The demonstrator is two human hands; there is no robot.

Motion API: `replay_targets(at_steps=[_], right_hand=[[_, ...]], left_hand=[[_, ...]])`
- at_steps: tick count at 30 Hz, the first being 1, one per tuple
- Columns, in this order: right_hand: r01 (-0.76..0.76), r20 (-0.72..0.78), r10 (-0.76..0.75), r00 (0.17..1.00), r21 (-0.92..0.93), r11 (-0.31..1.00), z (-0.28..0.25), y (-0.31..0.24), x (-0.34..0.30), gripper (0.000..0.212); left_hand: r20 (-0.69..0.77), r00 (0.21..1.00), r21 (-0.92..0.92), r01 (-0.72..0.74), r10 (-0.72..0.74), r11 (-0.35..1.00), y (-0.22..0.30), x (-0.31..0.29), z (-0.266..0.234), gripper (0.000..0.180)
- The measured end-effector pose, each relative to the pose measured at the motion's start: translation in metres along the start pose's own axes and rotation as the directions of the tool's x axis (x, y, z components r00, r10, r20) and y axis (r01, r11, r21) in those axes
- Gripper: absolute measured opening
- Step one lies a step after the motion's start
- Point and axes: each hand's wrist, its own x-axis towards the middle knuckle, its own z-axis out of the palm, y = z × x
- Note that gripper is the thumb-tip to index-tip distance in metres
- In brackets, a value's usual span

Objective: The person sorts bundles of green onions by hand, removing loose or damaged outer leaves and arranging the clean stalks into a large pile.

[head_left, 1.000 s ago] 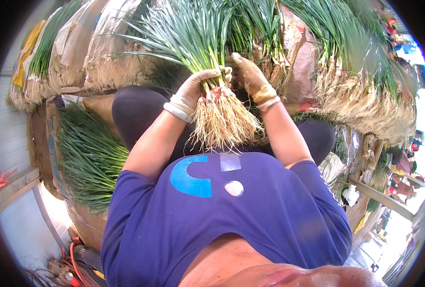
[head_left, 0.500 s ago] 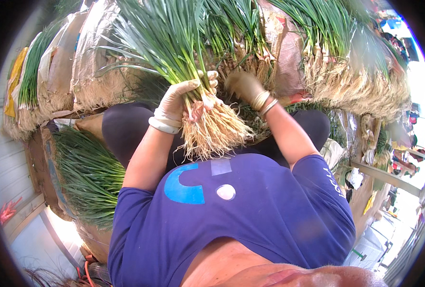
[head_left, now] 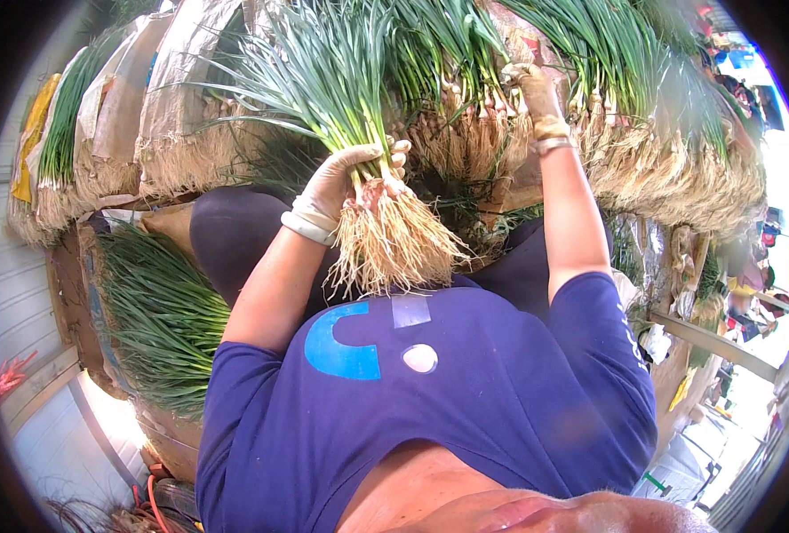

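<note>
My left hand [head_left: 346, 182], in a pale glove, is closed around a bunch of green garlic [head_left: 378, 186] in front of my chest. The leaves point away from me, and the pinkish bulbs and long straw-coloured roots hang toward my shirt. My right hand [head_left: 535, 93], gloved too, reaches out to the far right, to the edge of a pile of loose green garlic [head_left: 466, 98]. Its fingers are bent and pinch at a stalk there; the fingertips are partly hidden.
Beyond my right hand lies a thick row of green garlic [head_left: 630, 115], roots toward me. Woven sacks [head_left: 186, 98] wrap more bundles at the far left. Near my left elbow is another leafy heap [head_left: 159, 311]. A metal rail [head_left: 719, 342] runs at the right.
My right hand has moved from beside the held bunch outward to the right, onto the pile's edge. My left hand keeps its hold on the bunch, nearly in place.
</note>
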Motion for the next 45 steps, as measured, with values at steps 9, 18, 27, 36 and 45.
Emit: replay_targets(at_steps=[9, 18, 27, 36, 45], right_hand=[[0.242, -0.018, -0.241, 0.97, 0.036, 0.97, 0.081, -0.067, -0.162, 0.017], [-0.19, 0.424, 0.119, 0.898, 0.129, 0.973, 0.077, -0.04, -0.125, 0.032], [-0.472, 0.514, 0.054, 0.856, 0.735, 0.487, 0.114, -0.062, -0.146, 0.008], [-0.767, 0.767, 0.171, 0.619, 0.541, 0.346, 0.107, -0.017, -0.138, 0.018], [-0.154, 0.041, 0.219, 0.975, -0.585, 0.796, 0.002, 0.054, -0.028, 0.018]], left_hand=[[-0.082, 0.991, -0.11, 0.1, -0.109, 0.989, -0.013, -0.008, 0.035, 0.029], [-0.017, 0.994, -0.065, 0.109, -0.111, 0.992, -0.022, -0.008, 0.029, 0.044], [-0.078, 0.992, -0.033, 0.095, -0.097, 0.995, -0.023, -0.001, 0.012, 0.037], [0.03, 0.999, 0.08, -0.018, 0.016, 0.997, -0.02, -0.011, 0.024, 0.04], [0.06, 0.996, -0.023, -0.065, 0.067, 0.998, -0.005, -0.005, 0.033, 0.053]])
